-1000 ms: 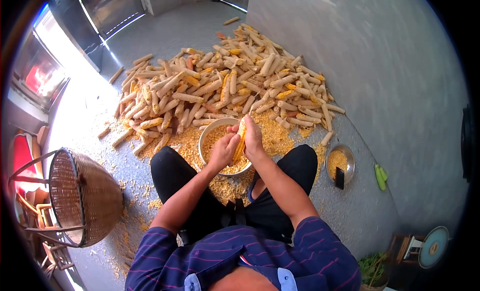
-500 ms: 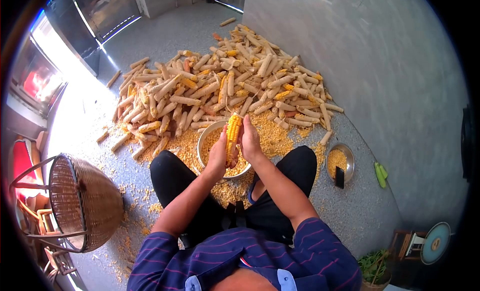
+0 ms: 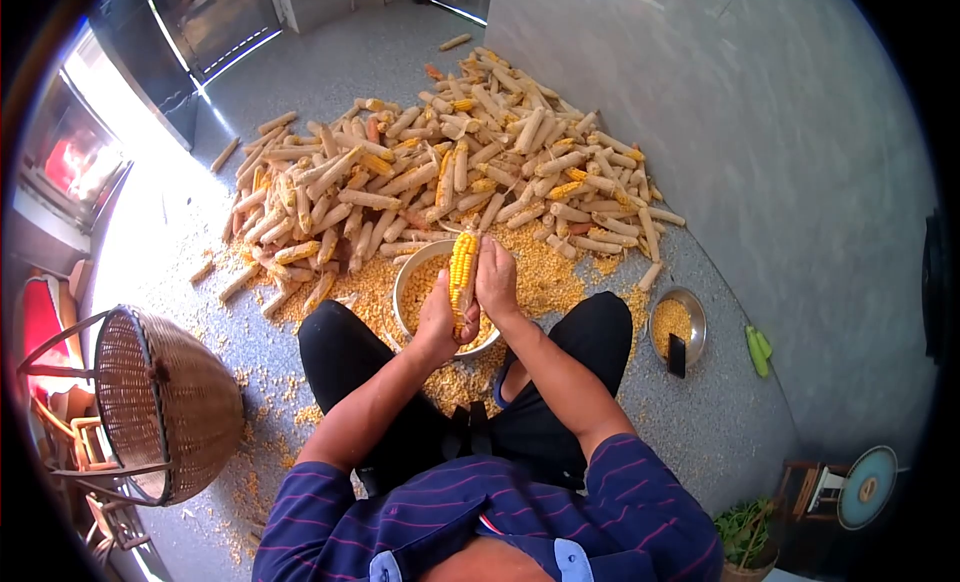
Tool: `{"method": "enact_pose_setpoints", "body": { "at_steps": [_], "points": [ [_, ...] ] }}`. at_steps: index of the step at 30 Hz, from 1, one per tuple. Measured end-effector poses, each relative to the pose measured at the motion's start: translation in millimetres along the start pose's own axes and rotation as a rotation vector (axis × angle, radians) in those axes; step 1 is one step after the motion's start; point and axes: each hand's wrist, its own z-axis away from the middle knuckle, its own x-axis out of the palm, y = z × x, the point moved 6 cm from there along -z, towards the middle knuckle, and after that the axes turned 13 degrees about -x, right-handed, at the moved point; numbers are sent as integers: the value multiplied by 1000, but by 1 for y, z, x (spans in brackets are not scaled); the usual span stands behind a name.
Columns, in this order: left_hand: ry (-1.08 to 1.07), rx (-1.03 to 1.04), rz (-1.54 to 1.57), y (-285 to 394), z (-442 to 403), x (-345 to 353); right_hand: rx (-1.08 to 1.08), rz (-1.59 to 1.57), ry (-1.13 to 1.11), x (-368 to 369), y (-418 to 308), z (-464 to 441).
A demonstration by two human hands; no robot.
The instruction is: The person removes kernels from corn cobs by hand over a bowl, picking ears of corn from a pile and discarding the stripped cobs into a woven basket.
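Note:
Between my two hands stands a yellow ear of corn, tilted upright over a pale bowl. My left hand is wrapped round its lower part. On the ear's right side my right hand has its fingers curled in and pressed to it; the fingertips are partly hidden. Loose corn kernels lie in the bowl, which sits on the floor between my knees. More kernels are spread around it.
A large heap of corn cobs lies ahead, mostly stripped. At left stands a wicker basket. To the right are a metal bowl of kernels with a dark phone-like object at its rim, and green vegetables by the wall.
My right hand has turned from flatter, extended fingers to curled ones against the ear. The ear and my left hand have shifted very slightly.

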Motion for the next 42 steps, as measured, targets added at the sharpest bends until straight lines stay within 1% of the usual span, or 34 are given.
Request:
{"method": "enact_pose_setpoints", "body": {
  "at_steps": [2,3,5,6,8,9,10,12,15,16,17,18,19,21,22,23,24,25,26,27,28,29,30,32,33,35,36,38,39,40,42],
  "points": [
    [-4,10,-16,1,-3,-3,144,-480,16,8,1,2],
    [-6,13,-18,2,-5,-3,140,-481,16,6,-12,1],
    [131,182,-243,10,-6,-6,161,-599,-35,4,-43,-1],
    [132,182,-240,7,-8,-9,163,-597,-37,5,-35,-1],
    [123,188,-298,4,-11,-12,-18,-349,-106,8,-15,-5],
    [124,185,-300,4,-9,-11,21,-285,-104,8,-11,-5],
    [121,179,-289,3,-7,-10,23,-286,-100,9,-9,-3],
    [117,173,-281,3,-5,-8,-130,44,16,1,-16,-2],
    [107,113,-233,2,-2,-9,-100,22,-4,-1,-13,-2],
    [37,55,-152,1,-1,-6,-101,21,-1,-1,-12,-1],
    [-34,-2,-72,0,0,-2,-127,89,22,-3,-14,-1],
    [-35,-1,-74,-1,-1,-4,-152,158,43,-5,-12,0],
    [-47,-7,-50,-2,-4,-6,-154,157,45,-4,-6,0],
    [-59,-9,-26,-3,-7,-6,39,-400,10,7,7,0],
    [36,70,-75,0,-7,-7,37,-401,8,8,2,1],
    [133,149,-122,4,-6,-9,68,-451,-68,15,-2,6],
    [133,151,-118,3,-7,-9,101,-500,-145,20,-7,10],
    [171,180,-122,2,-6,-11,40,-290,-167,18,-9,11],
    [209,209,-128,2,-5,-14,42,-289,-170,19,-12,11],
    [212,206,-126,3,-7,-18,28,-109,-138,15,-13,10],
    [166,112,-66,-1,-12,-23,15,69,-104,12,-14,11],
    [119,20,-7,-5,-15,-27,-14,76,-76,14,7,11],
    [119,19,-11,-3,-14,-28,-14,75,-73,16,9,10],
    [65,25,-13,0,-13,-25,-24,-82,-33,17,13,11],
    [66,27,-11,0,-14,-25,-26,-83,-36,14,3,10],
    [147,138,-36,5,-16,-26,371,-305,-264,19,-11,19],
    [146,139,-31,5,-17,-25,371,-301,-267,22,-11,22],
    [314,150,-45,5,-15,-32,-20,-163,-172,24,-24,19],
    [314,127,-100,4,-15,-34,-113,-59,-163,25,-23,16],
    [316,128,-99,3,-15,-37,-113,-60,-165,25,-17,18],
    [306,99,-126,2,-16,-39,-25,88,-176,22,-5,18]
  ]
}}
